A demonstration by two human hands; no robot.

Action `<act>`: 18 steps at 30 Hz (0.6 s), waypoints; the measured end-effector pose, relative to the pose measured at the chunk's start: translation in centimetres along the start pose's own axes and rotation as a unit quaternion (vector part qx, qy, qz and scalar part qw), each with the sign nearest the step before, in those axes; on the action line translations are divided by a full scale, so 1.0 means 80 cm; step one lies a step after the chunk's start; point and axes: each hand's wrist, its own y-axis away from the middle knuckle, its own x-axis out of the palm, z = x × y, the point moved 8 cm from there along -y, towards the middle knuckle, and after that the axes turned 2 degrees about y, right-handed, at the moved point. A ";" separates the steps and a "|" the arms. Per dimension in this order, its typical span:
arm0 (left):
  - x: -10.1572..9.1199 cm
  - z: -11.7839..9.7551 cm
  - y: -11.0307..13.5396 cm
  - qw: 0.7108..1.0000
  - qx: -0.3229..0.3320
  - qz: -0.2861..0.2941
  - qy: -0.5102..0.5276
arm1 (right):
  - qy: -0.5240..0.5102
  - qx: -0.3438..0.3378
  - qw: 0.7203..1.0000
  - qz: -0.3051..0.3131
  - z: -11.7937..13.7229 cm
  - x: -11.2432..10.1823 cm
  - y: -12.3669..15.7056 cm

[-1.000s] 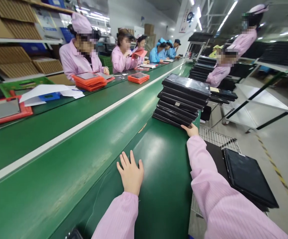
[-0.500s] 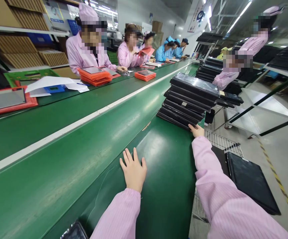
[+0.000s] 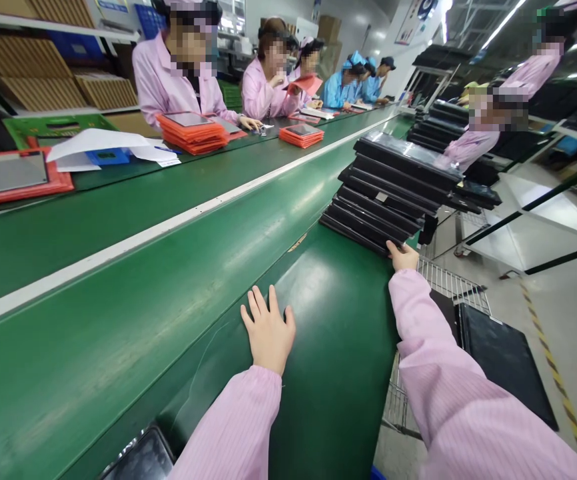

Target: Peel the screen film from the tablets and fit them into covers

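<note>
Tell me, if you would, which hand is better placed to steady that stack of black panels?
Right, probably: the right hand touches the stack of black panels, while the left hand lies flat on the green conveyor belt, apart from it.

This is a big, bright work room. On the left, white shelves (image 3: pixel 53 37) hold flat brown cardboard (image 3: pixel 23 67). Brown boxes (image 3: pixel 329 28) stand by the far white wall (image 3: pixel 363 40). Long lights (image 3: pixel 503 20) shine above. On the right, the gray floor (image 3: pixel 558 320) has a yellow and black line (image 3: pixel 551 360).
</note>
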 end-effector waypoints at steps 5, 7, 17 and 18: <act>0.000 0.000 -0.001 1.000 0.002 0.001 -0.002 | 0.009 -0.004 1.000 -0.011 0.002 -0.001 0.002; 0.000 0.000 -0.001 1.000 0.001 0.002 0.001 | 0.013 -0.005 1.000 -0.014 0.003 -0.002 0.002; 0.000 -0.001 0.000 1.000 -0.008 0.018 0.010 | 0.020 -0.022 0.999 -0.018 0.007 -0.002 0.002; -0.001 -0.001 0.000 1.000 -0.008 0.016 0.009 | 0.022 -0.023 0.999 -0.016 0.007 -0.002 0.002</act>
